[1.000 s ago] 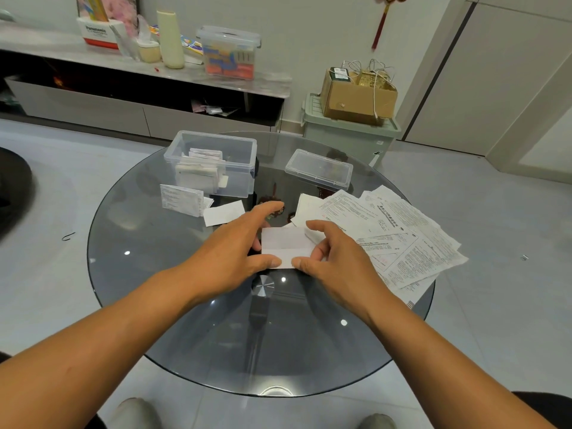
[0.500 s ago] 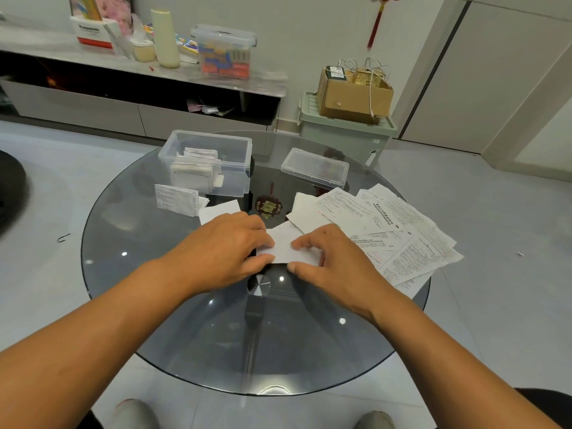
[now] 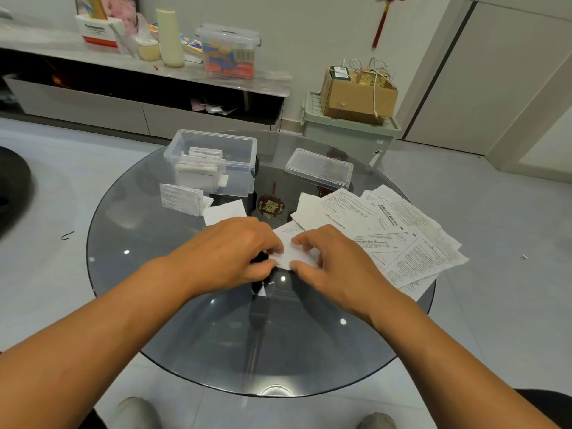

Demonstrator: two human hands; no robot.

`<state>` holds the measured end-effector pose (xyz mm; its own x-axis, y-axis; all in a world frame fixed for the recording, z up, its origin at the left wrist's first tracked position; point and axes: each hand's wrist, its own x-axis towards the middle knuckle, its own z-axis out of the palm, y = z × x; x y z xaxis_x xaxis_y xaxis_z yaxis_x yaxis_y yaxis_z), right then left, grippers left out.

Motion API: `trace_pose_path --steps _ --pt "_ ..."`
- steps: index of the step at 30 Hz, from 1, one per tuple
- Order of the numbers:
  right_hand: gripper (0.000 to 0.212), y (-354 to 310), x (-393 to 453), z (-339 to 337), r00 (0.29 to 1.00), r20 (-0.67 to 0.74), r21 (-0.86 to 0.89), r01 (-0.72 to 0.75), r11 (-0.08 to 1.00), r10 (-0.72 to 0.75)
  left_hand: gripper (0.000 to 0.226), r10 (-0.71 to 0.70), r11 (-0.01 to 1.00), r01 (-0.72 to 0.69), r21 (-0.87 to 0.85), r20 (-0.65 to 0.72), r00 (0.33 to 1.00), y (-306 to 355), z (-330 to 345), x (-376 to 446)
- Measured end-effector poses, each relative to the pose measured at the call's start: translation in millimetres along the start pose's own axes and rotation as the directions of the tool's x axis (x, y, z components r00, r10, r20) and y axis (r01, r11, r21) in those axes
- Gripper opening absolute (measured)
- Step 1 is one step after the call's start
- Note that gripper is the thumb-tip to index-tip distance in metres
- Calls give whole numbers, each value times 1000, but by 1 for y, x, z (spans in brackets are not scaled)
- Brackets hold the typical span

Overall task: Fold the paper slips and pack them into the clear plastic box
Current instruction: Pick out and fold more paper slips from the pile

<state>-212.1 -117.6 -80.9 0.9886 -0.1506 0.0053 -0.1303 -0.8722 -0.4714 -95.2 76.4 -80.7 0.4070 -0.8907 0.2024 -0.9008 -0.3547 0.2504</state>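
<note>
In the middle of the frame, the left hand (image 3: 235,252) and right hand (image 3: 334,261) pinch one paper slip (image 3: 294,249), folding it. Next it should go into the clear box (image 3: 244,156), upper middle. More papers (image 3: 402,236) wait at right.

White slip (image 3: 292,247), smoky grey glass table (image 3: 192,335)

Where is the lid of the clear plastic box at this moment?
In the head view the lid lies flat on the far right part of the round glass table, to the right of the open clear plastic box and just behind the pile of unfolded paper slips.
</note>
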Motion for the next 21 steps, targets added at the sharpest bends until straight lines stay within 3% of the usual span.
trace_pose_path --steps 2,4,7,9,12,14,18,21 --pt "46 -1 -2 0 1000 7 95 18 995 -19 29 -50 999 49 -14 -38 998 1 4 0" --pt "56 0 -3 -3 999 34 191 14 982 -21 35 -146 978 134 -157 -68 987 1 7 -2" --pt "54 1 -3 -1 1000 14 179 2 984 -5 42 -275 814 233 -533 2 962 4 8 -2" --pt "40 2 0 4 998 -46 234 -24 972 36 46 -255 742 263 -616 103 962 6 2 -3" --pt "27 4 5 8 994 -64 388 -59 920 91 54 -214 771 305 -558 225 951 9 -4 -3" --pt "30 3 6 10 994 -36 400 -77 913 100 64 -232 824 315 -472 226 946 10 -2 -3" --pt "47 -3 4 15 991 -45 321 -104 941 125 40 -291 828 295 -477 85 953 7 10 1" --pt "50 -3 6 17 984 -76 292 -135 947 164 31 -321 842 314 -438 59 945 5 12 2"
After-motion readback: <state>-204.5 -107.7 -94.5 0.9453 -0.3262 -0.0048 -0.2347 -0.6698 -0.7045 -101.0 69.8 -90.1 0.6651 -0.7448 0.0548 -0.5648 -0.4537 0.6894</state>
